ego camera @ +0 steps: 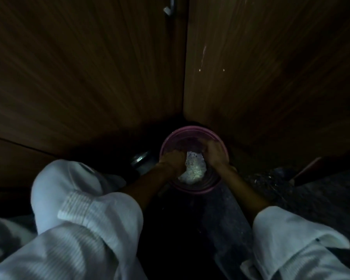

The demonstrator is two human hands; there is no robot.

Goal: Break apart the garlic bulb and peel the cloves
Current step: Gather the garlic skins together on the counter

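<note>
White sleeves (93, 215); pale, perhaps papery garlic (194, 168).

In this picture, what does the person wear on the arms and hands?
Both arms have loose white sleeves, pushed up so the forearms are bare. The left sleeve has a ribbed cuff. The left hand and right hand are bare: no gloves; the dim light hides any rings.

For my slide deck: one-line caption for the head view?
Both hands, left and right, work pale garlic inside a pink bowl in dim light.
</note>
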